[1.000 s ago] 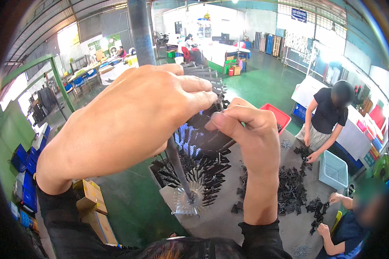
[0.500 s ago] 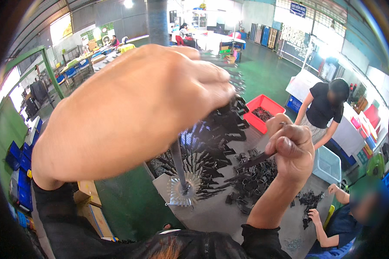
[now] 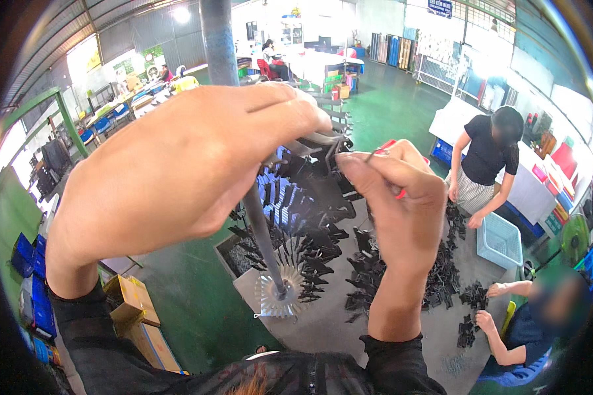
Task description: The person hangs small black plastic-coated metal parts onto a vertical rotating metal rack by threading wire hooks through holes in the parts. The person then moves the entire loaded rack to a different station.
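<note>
Left hand: closed around the metal rod, near its upper end.
Right hand: fingers pinched narrow on a thin black plastic part, right of the rod.
Rod: long axis near vertical, lower end in a toothed disc.
Around: loose black parts beyond the rod; standing person farther right.

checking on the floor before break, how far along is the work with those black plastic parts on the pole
Done: many black parts already hang on the upright pole. In hand: the left hand grips near the pole's top while the right hand pinches a black piece there. Left: large heaps of loose black parts lie on the grey mat below, so plenty seems to remain.
</note>
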{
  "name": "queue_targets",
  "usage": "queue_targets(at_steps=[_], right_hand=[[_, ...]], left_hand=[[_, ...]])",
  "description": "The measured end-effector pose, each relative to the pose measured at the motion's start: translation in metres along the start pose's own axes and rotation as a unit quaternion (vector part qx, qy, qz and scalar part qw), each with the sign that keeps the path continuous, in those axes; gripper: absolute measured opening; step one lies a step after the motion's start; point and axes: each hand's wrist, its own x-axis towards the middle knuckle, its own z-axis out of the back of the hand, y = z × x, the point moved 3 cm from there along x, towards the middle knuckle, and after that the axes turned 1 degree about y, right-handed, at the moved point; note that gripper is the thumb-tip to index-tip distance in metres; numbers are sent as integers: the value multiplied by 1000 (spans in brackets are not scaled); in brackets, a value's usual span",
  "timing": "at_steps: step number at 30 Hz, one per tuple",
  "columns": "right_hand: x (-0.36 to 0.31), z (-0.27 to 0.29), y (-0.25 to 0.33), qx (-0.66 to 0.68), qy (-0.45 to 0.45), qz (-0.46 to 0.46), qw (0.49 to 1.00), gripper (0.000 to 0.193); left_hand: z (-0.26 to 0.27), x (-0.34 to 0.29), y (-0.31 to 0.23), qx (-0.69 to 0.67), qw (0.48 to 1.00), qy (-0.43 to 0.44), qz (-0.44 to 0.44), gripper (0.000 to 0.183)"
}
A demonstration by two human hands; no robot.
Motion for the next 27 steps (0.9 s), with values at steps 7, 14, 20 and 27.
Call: queue_targets(at_steps=[7,14,20,27], right_hand=[[5,-12,9,41,27,23,999,12],[14,-11,-5,177,130,17,976,11],[12,-11,-11,281,162,-14,946,10],[11,-2,-10,210,140,42,967,8]], left_hand=[[4,4,-9,59,998,31,-21,51],[-5,11,-24,74,996,-43,-14,45],[-7,11,-20,159,985,-29,-52,45],[-8,13,-21,110,993,-23,-30,44]])
